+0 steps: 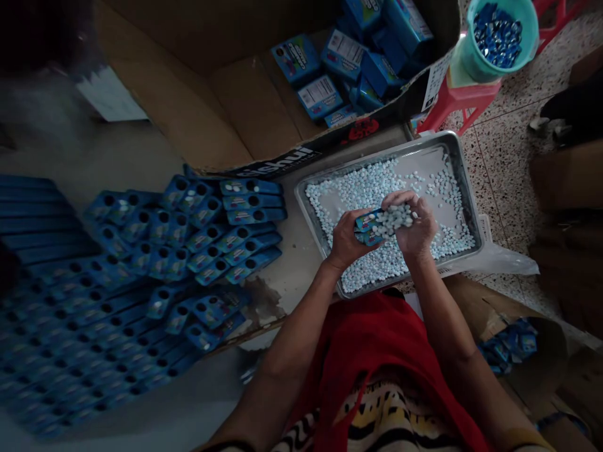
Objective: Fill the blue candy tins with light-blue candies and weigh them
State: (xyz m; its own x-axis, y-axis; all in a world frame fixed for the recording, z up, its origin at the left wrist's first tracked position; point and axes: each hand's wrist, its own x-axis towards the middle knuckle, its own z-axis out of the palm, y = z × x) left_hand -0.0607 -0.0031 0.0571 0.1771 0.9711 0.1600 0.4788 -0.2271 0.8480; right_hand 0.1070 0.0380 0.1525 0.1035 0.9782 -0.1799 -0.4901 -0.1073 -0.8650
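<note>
My left hand [346, 242] is closed round a small blue box [367, 227], held over a metal tray [459, 169]. My right hand [414, 226] is cupped around a heap of small pale-blue pellets [394, 218], right against the box's open end. The same pellets [358, 188] lie loose across the tray's floor beneath both hands.
Flat blue box blanks with round holes [188, 245] lie in overlapping rows on the left. A large cardboard carton [226, 119] behind holds finished blue boxes [348, 63]. A teal bucket [499, 34] of blue pieces stands on a red stool [452, 103]. More blue packs [511, 345] lie at lower right.
</note>
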